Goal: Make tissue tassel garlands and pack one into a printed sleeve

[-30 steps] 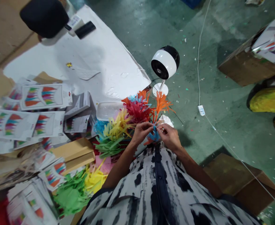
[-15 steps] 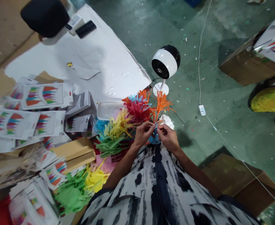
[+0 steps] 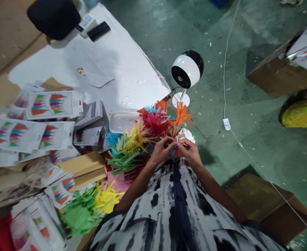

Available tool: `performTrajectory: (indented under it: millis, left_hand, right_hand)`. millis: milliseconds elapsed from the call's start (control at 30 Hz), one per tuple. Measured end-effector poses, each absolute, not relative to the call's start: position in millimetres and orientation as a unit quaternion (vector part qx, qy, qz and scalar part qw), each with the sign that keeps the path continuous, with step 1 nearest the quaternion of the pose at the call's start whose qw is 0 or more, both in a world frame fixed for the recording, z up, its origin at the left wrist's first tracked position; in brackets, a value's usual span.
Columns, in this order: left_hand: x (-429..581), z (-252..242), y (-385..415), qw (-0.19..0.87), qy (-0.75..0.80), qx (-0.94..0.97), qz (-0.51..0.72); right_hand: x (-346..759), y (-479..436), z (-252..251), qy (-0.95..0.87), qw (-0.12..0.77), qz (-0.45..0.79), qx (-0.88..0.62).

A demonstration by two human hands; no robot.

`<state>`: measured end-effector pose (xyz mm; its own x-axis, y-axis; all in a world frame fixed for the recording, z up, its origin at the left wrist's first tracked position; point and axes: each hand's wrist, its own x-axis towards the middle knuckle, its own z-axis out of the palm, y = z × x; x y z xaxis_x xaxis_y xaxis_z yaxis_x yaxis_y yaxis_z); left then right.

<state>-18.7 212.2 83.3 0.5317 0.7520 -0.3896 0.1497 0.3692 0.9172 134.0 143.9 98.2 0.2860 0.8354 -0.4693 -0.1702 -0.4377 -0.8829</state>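
A white-covered desk spreads over the upper left, bearing a rounded black object, a small labelled white box and a flat black bar. Packaging cards printed with rainbow garlands pile up along the left, near a brown cardboard carton and a shallow translucent tray. A white-and-black fan stands just beyond the desk's corner. Over the green floor runs a white cable. Two cardboard boxes sit at right; the cut-off yellow shapes between them may be bags.
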Motion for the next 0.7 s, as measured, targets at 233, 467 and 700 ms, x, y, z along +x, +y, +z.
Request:
performTrajectory:
  millis: [233, 467, 700]
  left_hand:
    - [-31, 57, 204, 0.579, 0.399, 0.679, 0.211]
    - [-49, 56, 218, 0.489, 0.372, 0.777, 0.139]
    - [-42, 70, 283, 0.237, 0.361, 0.902, -0.015]
  right_hand:
    - [137, 141, 91, -0.161, 0.509, 0.588, -0.608]
    - [138, 138, 74, -0.146, 0.489, 0.603, -0.614]
    - [134, 142, 61, -0.187, 0.476, 0.588, -0.627]
